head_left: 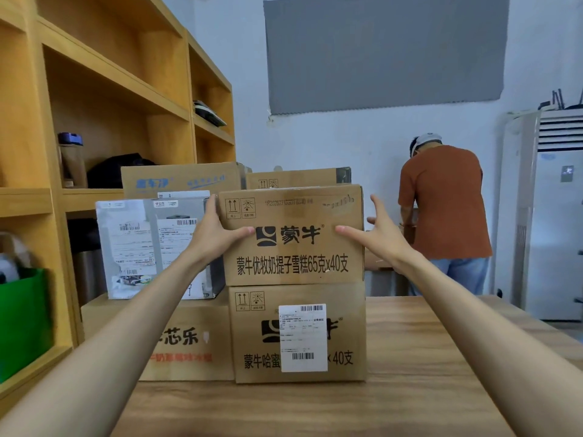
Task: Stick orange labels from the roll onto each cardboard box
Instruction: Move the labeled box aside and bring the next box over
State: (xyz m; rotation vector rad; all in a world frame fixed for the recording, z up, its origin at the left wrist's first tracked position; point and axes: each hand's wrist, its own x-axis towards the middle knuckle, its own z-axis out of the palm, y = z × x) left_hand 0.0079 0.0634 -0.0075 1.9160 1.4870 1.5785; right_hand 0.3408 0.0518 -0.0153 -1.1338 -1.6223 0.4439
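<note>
We've got both grips up at the top box (290, 247), which sits square on the lower box (347, 310) on the counter (426, 389). Left grip (217, 234): spread, thumb flat across the box front, fingers straight up its left side, touching. Right grip (378, 231): spread too, thumb tip on the front nr the right edge, other fingers fanned just past that edge; can't tell if the palm touches. Nothing pinched.

No roll in view & no orange label on any box face we see, only a white slip (303, 337) on the lower box. A grey parcel (151, 247) sits tight to the left of the top box.

Step, prob.: taking hold of the top box ahead of labelling; sticking not begun. Next needs the right palm pressed in to match the left, an even squeeze, a straight lift w/o dragging the lower box or nudging the parcel, then finding the roll.
</note>
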